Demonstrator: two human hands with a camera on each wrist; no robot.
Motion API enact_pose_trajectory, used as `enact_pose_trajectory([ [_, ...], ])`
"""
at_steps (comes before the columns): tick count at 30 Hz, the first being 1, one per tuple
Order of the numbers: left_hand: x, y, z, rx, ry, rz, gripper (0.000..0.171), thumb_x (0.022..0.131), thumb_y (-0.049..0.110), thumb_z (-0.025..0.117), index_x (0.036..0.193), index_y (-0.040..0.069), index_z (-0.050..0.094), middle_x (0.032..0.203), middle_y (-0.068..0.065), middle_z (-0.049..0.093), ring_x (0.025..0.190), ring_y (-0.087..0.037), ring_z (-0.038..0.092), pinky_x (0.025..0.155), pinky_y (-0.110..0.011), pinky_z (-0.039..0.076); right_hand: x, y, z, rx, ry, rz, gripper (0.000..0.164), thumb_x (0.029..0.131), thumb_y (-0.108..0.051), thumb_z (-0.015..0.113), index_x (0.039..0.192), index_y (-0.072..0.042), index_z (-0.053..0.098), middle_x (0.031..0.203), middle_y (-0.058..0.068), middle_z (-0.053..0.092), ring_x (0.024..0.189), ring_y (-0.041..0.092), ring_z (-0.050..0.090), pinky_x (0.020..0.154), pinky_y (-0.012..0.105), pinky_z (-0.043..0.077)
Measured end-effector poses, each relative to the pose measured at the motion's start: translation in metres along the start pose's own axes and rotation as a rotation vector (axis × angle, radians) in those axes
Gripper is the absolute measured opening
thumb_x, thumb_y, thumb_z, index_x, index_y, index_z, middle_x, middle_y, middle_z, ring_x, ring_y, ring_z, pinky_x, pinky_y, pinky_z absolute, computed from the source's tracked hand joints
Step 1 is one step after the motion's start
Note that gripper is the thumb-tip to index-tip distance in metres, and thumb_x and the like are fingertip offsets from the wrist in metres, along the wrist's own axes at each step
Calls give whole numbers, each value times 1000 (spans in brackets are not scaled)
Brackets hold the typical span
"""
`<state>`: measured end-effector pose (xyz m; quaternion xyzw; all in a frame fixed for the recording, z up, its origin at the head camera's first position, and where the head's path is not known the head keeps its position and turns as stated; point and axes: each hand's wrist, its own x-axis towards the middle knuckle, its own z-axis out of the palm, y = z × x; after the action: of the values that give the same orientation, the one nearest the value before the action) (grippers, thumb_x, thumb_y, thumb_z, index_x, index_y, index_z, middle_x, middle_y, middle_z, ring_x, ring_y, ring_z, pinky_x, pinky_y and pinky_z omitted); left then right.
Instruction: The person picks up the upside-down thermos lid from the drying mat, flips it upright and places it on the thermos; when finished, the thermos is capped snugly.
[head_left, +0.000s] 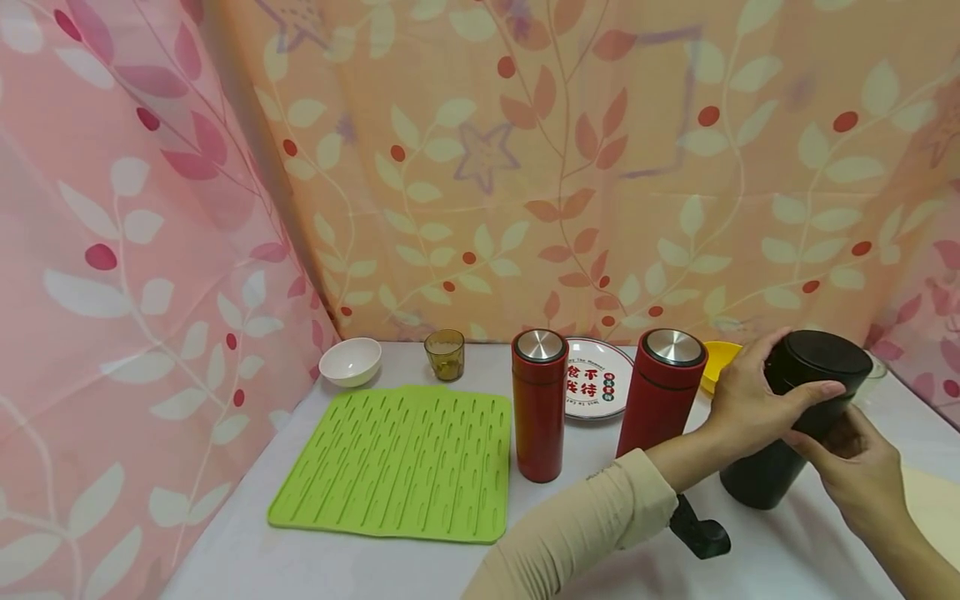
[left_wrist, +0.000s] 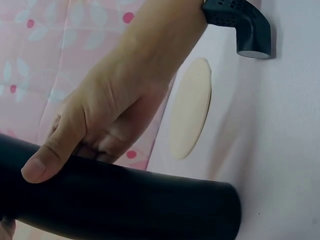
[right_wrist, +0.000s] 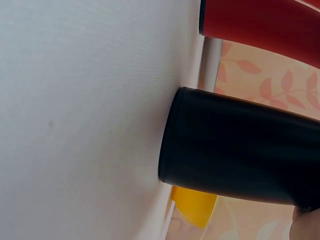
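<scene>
A black thermos flask (head_left: 780, 450) stands at the right of the white table, its base right at the cloth. My left hand (head_left: 757, 400) grips its upper part from the left, the thumb lying across the front just below the lid (head_left: 828, 354). Lower on the other side, my right hand (head_left: 862, 462) holds the body, and its thumb (left_wrist: 42, 162) lies along the flask in the left wrist view. In the right wrist view the flask's lower part (right_wrist: 235, 145) fills the right side, with only a bit of a finger at the edge.
Two red thermos flasks (head_left: 540, 417) (head_left: 660, 392) stand to the left. Behind are a white plate (head_left: 596, 383), a yellow bowl (head_left: 720, 362), an amber glass (head_left: 445, 354) and a white bowl (head_left: 351, 362). A green drying mat (head_left: 397, 467) lies left; a pale board (left_wrist: 192, 110) lies right.
</scene>
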<state>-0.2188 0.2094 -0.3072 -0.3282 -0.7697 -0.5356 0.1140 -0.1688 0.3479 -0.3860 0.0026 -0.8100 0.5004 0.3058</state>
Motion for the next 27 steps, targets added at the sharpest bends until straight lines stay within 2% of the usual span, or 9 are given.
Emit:
enact_pose_trajectory([
  [3, 1, 3, 2, -16, -11, -38, 71, 74, 34, 76, 133, 28, 38, 118, 19, 49, 101, 11, 46, 78, -5, 39, -1, 0, 1, -41, 12, 21, 54, 80, 0, 67, 116, -37, 50, 77, -23, 49, 64, -2, 42, 49, 8, 38],
  [6, 1, 5, 4, 25, 17, -57, 75, 70, 38, 79, 131, 29, 36, 116, 19, 44, 100, 11, 44, 77, -5, 40, -2, 0, 1, -76, 31, 29, 52, 80, -3, 69, 106, -43, 48, 70, -17, 42, 60, 2, 36, 44, 19, 31],
  [9, 1, 5, 5, 57, 51, -49, 76, 68, 39, 79, 130, 29, 36, 116, 18, 45, 101, 10, 45, 77, -5, 39, -1, 0, 2, -70, 47, 17, 53, 79, -1, 69, 106, -42, 49, 69, -17, 42, 61, 1, 36, 45, 18, 31],
  [14, -1, 2, 5, 27, 97, -36, 77, 66, 38, 82, 127, 29, 35, 112, 19, 51, 98, 11, 48, 74, -4, 38, 0, 0, 3, -70, 58, 31, 56, 79, -1, 69, 107, -44, 48, 70, -19, 43, 62, 0, 37, 46, 16, 32],
  [17, -2, 2, 6, 55, 127, -22, 74, 64, 39, 82, 123, 27, 38, 108, 19, 54, 93, 11, 49, 70, -3, 36, 0, -1, 3, -68, 48, 30, 56, 79, -1, 69, 108, -44, 48, 69, -18, 43, 62, 1, 36, 45, 18, 31],
  [22, 0, 3, 3, 113, 128, 23, 66, 65, 41, 81, 117, 24, 44, 100, 18, 56, 87, 12, 48, 67, 0, 33, 0, -2, 2, -65, 43, 2, 57, 79, 1, 69, 113, -41, 50, 70, -17, 43, 61, 2, 36, 45, 19, 31],
  [27, 1, 3, 0, 134, 108, 66, 62, 66, 40, 80, 115, 24, 46, 99, 18, 57, 88, 13, 48, 68, 2, 31, -1, -2, 2, -64, 36, 8, 52, 79, -1, 69, 110, -39, 52, 69, -17, 44, 60, 2, 37, 44, 19, 33],
])
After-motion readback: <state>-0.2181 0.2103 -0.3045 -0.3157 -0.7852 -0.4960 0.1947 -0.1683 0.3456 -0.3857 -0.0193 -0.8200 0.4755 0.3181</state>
